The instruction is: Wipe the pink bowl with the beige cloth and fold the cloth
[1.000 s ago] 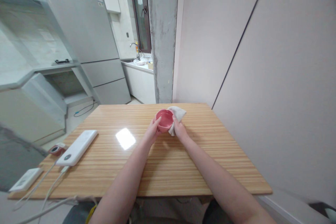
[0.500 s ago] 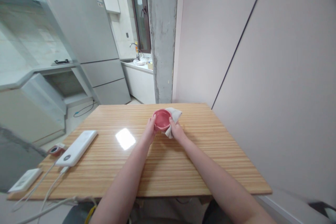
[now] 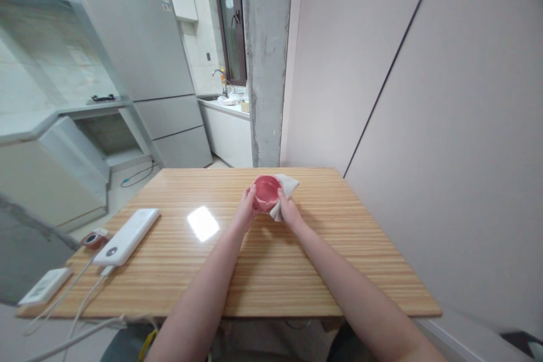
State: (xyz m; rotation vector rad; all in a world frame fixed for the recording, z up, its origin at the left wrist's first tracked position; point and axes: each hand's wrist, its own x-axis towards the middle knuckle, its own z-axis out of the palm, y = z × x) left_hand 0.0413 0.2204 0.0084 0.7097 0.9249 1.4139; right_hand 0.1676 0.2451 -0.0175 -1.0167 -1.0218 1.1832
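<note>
I see the pink bowl point(image 3: 266, 193) near the desk point(image 3: 237, 271) far edge, gripped between both hands; my left hand point(image 3: 246, 213) grasps its left side; my right hand point(image 3: 288, 210) presses a cloth point(image 3: 285, 188) against its right.

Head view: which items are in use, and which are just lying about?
In use: pink bowl held by left hand; white cloth pressed against it by right hand.
Lying about: white power bank, cables, small white device, red-rimmed gadget.
</note>
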